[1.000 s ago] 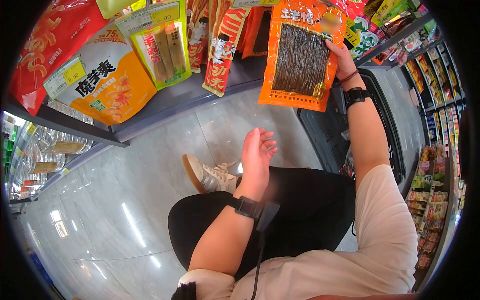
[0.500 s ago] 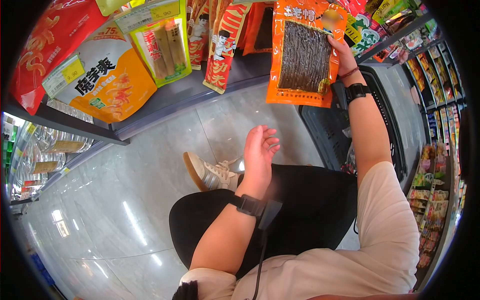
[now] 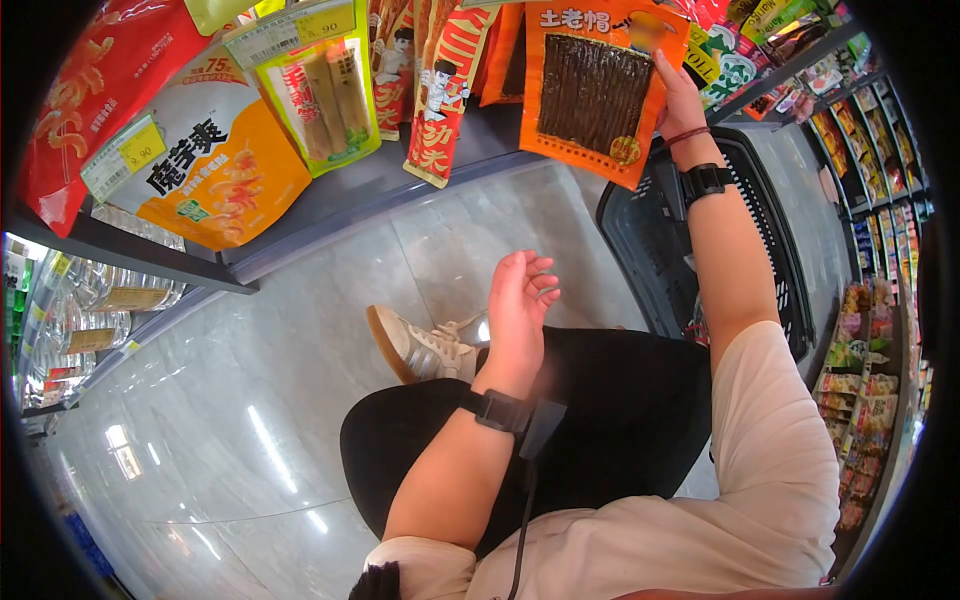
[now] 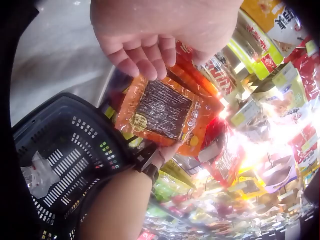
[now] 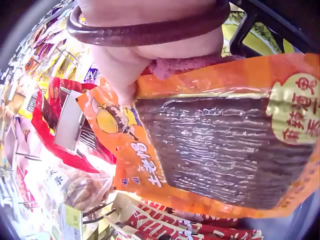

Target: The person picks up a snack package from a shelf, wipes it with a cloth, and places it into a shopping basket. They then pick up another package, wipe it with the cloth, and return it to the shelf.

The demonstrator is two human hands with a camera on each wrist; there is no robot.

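My right hand (image 3: 682, 98) grips an orange snack packet (image 3: 588, 85) by its right edge, thumb on the front. Dark brown strips show through the packet's clear window, and it hangs tilted in front of the shelf. Close up in the right wrist view, the thumb (image 5: 120, 75) presses the packet's corner (image 5: 112, 120) beside the printed cartoon; the other fingers are hidden behind it. My left hand (image 3: 518, 305) hovers over the floor near my knee, fingers loosely curled and holding nothing. In the left wrist view the packet (image 4: 162, 110) appears beyond those fingers.
A dark shopping basket (image 3: 640, 250) stands on the floor below the right forearm, with a clear bag (image 4: 42, 175) inside. Hanging snacks include a red-and-gold stick pack (image 3: 448, 95), a green-edged pack (image 3: 322, 100) and an orange-and-white bag (image 3: 225, 165). The shelf edge (image 3: 390, 205) runs below them.
My right hand has shifted the orange packet up and slightly left, and the packet has turned so its lower right corner points down. The left hand has stayed nearly still.
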